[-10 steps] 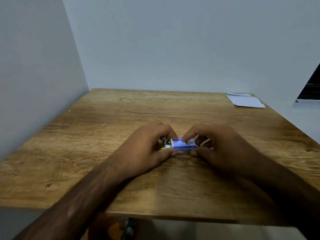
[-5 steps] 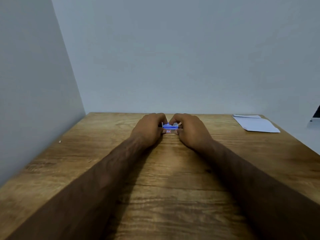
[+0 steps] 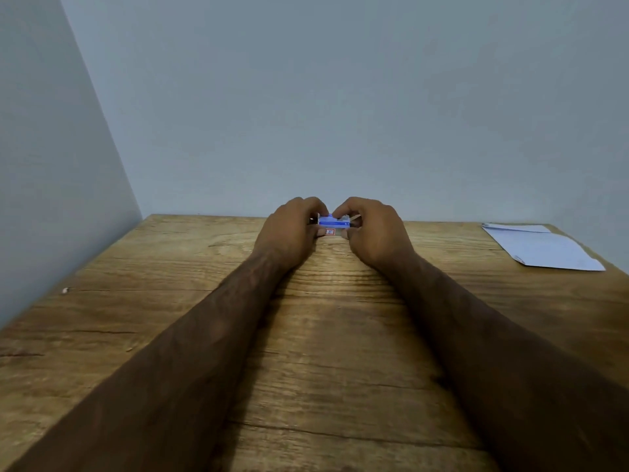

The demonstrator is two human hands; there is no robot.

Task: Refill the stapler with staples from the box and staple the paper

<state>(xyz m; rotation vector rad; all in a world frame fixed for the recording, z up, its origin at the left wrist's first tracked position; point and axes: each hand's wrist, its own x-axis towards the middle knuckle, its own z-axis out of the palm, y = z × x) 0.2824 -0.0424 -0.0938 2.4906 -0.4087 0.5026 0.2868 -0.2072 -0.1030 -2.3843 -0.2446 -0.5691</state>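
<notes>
A small blue and white staple box (image 3: 333, 222) with a red mark on its front sits between both hands, far out near the table's back edge. My left hand (image 3: 289, 233) pinches its left end, where something small and dark peeks out. My right hand (image 3: 372, 233) pinches its right end with thumb below and fingers above. White folded paper (image 3: 541, 247) lies at the back right of the table. No stapler can be made out; the hands hide whatever lies behind the box.
The wooden table (image 3: 136, 318) stands in a corner, with a wall at the left and a wall right behind the hands. A tiny pale speck (image 3: 64, 290) lies near the left edge.
Both arms have stretched forward, carrying the box from the table's near middle to its far edge. The camera has tilted up, showing more wall.
</notes>
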